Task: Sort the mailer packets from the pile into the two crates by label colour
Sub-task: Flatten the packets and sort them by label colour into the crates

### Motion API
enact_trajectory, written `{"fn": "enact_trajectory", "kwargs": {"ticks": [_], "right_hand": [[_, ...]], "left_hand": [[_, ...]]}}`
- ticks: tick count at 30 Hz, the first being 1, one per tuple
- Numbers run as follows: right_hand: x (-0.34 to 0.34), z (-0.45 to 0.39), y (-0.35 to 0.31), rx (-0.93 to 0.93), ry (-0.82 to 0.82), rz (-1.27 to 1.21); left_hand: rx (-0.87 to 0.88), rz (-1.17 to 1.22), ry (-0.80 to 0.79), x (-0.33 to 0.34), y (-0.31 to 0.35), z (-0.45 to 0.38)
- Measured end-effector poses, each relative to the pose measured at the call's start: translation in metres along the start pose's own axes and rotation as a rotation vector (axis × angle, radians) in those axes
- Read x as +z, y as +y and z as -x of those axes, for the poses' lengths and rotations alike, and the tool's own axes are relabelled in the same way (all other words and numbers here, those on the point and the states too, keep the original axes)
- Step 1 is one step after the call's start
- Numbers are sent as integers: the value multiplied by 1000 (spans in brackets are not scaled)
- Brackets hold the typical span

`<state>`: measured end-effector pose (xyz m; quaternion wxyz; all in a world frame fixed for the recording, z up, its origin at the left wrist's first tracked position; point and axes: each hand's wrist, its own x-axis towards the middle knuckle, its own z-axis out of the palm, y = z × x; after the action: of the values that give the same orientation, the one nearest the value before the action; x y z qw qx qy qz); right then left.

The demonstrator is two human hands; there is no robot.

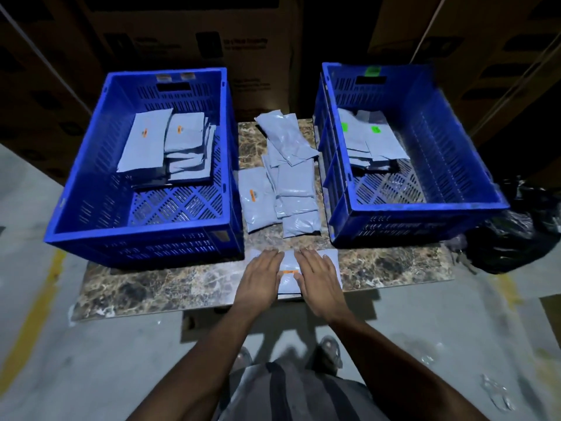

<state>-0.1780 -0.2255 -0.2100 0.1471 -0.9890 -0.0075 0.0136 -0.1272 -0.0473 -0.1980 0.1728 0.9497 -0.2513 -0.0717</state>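
— Where's the packet?
— Under my flat left hand and right hand, the mailer packet lies crosswise at the table edge, orange label up.
— Beyond?
— The pile, between both crates

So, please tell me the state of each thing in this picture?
left hand: flat, pressing the grey plastic mailer packet, orange label up
right hand: flat on the same packet
left blue plastic crate: partly filled, orange-label packets
right blue plastic crate: partly filled, green-label packets
grey packet pile: unsorted, between crates
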Motion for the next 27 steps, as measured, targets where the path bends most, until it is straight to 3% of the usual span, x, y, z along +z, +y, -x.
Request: {"fn": "enact_trajectory", "kwargs": {"ticks": [7,27], "right_hand": [[7,9,1,-7,-18,140],[11,2,-4,52,-97,196]], "left_hand": [[17,-79,-17,14,-6,12],[-15,-195,-105,14,-5,10]]}}
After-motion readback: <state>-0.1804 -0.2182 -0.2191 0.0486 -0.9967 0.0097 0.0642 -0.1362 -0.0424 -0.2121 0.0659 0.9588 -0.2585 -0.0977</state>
